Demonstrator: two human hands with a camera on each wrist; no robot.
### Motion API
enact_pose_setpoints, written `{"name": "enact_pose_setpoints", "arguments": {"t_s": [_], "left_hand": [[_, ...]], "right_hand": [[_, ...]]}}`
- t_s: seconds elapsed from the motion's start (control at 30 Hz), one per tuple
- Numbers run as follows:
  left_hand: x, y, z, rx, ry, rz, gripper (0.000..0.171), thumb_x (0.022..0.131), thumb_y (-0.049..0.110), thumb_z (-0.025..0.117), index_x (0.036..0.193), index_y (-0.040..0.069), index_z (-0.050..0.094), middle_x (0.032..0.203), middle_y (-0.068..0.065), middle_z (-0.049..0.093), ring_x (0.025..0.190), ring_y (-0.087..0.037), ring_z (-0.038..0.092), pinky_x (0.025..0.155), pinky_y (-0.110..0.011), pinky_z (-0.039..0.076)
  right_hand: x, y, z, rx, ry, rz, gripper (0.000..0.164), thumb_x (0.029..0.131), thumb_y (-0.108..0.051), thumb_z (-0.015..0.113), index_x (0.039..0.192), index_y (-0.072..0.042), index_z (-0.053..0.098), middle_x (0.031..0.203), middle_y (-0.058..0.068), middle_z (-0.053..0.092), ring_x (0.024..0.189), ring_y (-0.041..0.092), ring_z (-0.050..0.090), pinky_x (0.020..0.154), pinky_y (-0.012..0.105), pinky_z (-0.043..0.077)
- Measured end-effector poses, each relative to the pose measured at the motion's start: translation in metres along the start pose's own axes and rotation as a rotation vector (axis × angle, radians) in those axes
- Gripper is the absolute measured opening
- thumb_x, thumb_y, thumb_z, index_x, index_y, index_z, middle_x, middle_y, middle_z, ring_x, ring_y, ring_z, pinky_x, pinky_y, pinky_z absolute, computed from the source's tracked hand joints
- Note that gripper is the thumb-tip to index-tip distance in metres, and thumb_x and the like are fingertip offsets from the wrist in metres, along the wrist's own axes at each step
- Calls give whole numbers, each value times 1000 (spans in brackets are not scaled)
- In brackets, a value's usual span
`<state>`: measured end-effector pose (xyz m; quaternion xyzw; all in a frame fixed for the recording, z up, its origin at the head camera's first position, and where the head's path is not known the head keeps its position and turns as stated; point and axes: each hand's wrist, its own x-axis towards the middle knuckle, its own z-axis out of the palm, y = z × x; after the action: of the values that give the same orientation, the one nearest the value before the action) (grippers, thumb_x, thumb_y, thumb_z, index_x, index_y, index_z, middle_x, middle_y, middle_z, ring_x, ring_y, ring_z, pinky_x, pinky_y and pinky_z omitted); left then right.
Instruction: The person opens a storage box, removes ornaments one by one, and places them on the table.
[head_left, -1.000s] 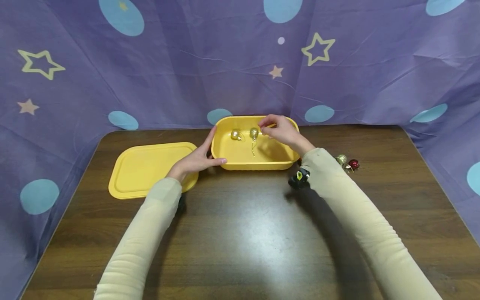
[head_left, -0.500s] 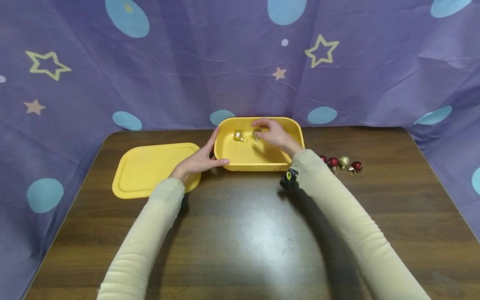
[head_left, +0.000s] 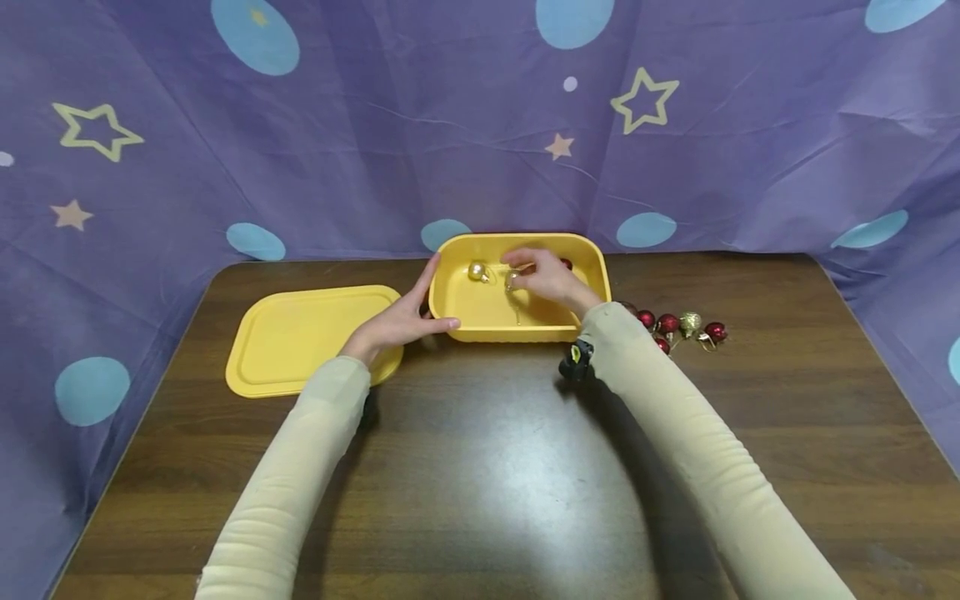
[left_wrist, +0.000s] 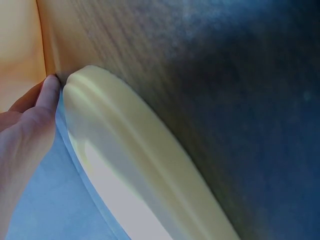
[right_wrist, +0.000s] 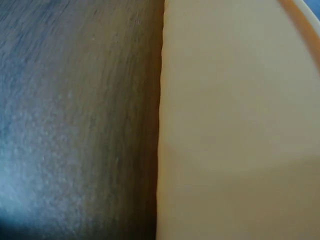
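Observation:
A yellow plastic box (head_left: 517,334) stands near the back of the table. My left hand (head_left: 393,323) rests against its left end, fingers along the side wall and thumb at the front corner. Inside the box, my right hand (head_left: 551,278) pinches a gold Christmas bauble (head_left: 512,280) between thumb and fingers. Another gold bauble (head_left: 477,271) lies to the left of it. Part of a red bauble (head_left: 566,263) shows behind the right hand. The right wrist view holds only the box's outer wall (right_wrist: 230,125) and wood; the right hand is out of that view.
The yellow lid (head_left: 281,342) lies on the table left of the box, partly under the left wrist. Several red baubles (head_left: 667,325) and a gold one (head_left: 690,323) lie right of the box, some hidden by the right sleeve. A purple curtain (head_left: 480,150) hangs behind the table.
My right hand has moved left and down onto the gold bauble and now pinches it. A red bauble has come into view behind that hand. The left hand stays at the box.

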<state>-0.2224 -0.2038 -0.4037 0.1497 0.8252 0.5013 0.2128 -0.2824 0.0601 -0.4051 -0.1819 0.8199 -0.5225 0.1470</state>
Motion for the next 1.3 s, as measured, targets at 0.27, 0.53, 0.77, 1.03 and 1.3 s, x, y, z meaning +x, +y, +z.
{"name": "enact_pose_setpoints", "arguments": {"t_s": [0.27,0.53,0.77,1.03,1.3], "left_hand": [[-1,2,1,-5,-8,-12,105,90,25,71,149,47,-14,160,-7,-9,98,-37,55,74,-44,50],[-1,3,1,8,-5,-16,106,89,25,71,150,45,-13,160,-8,-7,100,-36,54,78,-41,49],[0,-1,-1,34,-8,-7,107,89,27,72,151,43,-14,160,-6,-9,135,-32,29,102,-47,34],[-1,-1,-1,31,-3,9,107,89,24,71,152,39,-15,160,-6,-10,143,-24,11,112,-44,19],[-1,2,-1,26,-7,21,108,89,24,72,152,38,-14,160,-7,-9,142,-25,12,112,-44,20]], "right_hand": [[-5,-1,-2,-115,-60,2,33,85,6,62,118,9,61,119,23,62,108,34,58,92,35,45],[-11,-2,-3,-112,-51,-4,29,86,7,62,114,10,61,114,24,62,103,35,59,81,31,47],[-22,-3,-8,-56,-33,-53,27,84,8,63,110,11,61,105,22,61,97,31,58,77,26,46],[-41,-11,-20,-18,-3,-122,25,82,6,66,106,11,62,102,23,62,97,31,58,79,23,46],[-60,-16,-34,53,61,-73,25,86,1,67,108,10,62,104,21,61,90,22,57,81,24,45]]}}
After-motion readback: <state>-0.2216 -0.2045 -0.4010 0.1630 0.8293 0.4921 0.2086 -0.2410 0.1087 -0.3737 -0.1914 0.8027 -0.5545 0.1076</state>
